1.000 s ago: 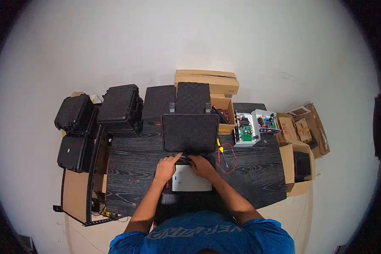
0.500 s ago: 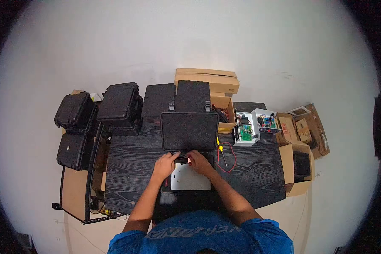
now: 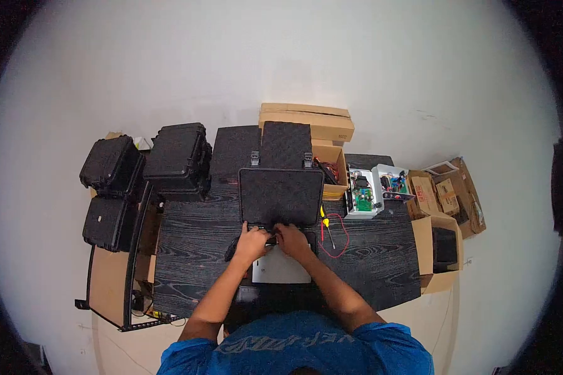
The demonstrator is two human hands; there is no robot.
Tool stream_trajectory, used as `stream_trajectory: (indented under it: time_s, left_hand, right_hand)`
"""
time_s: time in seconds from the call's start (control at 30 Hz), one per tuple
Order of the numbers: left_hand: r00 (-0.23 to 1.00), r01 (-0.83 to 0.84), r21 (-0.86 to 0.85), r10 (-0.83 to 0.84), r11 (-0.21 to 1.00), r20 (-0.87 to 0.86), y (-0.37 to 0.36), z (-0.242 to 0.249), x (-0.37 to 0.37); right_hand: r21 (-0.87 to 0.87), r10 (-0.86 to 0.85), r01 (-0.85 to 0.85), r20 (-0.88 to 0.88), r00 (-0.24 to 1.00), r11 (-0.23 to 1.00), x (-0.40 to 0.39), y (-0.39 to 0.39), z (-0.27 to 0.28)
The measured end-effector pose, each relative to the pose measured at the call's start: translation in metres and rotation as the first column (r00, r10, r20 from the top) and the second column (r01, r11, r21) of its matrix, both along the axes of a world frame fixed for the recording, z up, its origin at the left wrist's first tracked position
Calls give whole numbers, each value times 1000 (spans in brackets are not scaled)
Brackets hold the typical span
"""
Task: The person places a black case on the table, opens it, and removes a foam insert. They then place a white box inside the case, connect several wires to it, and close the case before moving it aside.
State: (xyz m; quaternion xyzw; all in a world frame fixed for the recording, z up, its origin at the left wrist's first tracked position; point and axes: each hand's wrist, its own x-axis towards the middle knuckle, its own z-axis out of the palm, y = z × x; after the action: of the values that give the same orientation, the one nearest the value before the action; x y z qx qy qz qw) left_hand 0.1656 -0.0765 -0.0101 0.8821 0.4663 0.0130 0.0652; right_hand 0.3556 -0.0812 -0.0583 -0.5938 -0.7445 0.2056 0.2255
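Observation:
An open black case [image 3: 281,197] stands on the dark wood-grain table, its foam-lined lid raised. In its lower part lies a silver-grey panel [image 3: 283,267]. My left hand [image 3: 253,242] is at the case's back left, fingers bent over something dark and too small to make out. Close beside it, my right hand [image 3: 290,240] is closed at the panel's back edge; what its fingers hold is hidden. Something black [image 3: 231,250] sticks out to the left of my left hand.
A yellow-handled screwdriver [image 3: 325,222] and a red wire [image 3: 346,237] lie right of the case. White housings with circuit boards [image 3: 363,199] stand behind them. Black cases [image 3: 177,156] are stacked at left. An open cardboard box [image 3: 424,250] is at the right edge.
My left hand has shifted slightly right and its fingers have moved. A black thing now shows at its left. My right hand has moved slightly, with its fingers bent further.

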Motion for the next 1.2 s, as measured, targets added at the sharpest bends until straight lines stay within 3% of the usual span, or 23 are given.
stream_trajectory:
  time_s: [0.2,0.3,0.4,0.5,0.7,0.8,0.9,0.97,1.07,1.2]
  left_hand:
    - [998,8,2,-8,1000,-61,1,8,2]
    - [996,8,-15,-10,1000,-91,5,0,2]
    - [995,-35,-73,28,997,-94,9,1,0]
    - [997,-60,-79,56,995,-47,9,9,-4]
    - [998,-30,-29,31,999,45,10,8,-7]
    - [999,-12,-26,13,1000,41,9,12,-4]
    - [990,6,-28,-2,1000,142,10,15,1]
    - [957,-10,-63,27,998,288,8,22,7]
    - [946,98,-8,-91,995,312,12,12,6]
    - [957,121,1,-117,993,264,14,3,1]
  right_hand:
    - [251,147,-148,21,989,957,16,-4,-7]
    - [148,111,-116,46,993,982,17,-10,4]
    - [39,-3,7,-115,993,999,20,-17,20]
    - [-133,-9,2,-50,999,991,31,-17,27]
    - [-34,191,-198,-140,971,980,50,-17,24]
    - [8,97,-97,-139,986,995,49,-25,39]
    - [-85,13,-26,-156,988,996,45,-24,48]
    - [0,44,-45,-187,981,999,47,-20,25]
    - [70,62,-51,-180,982,996,50,-20,15]
    - [168,131,-98,-196,972,981,58,-23,9]
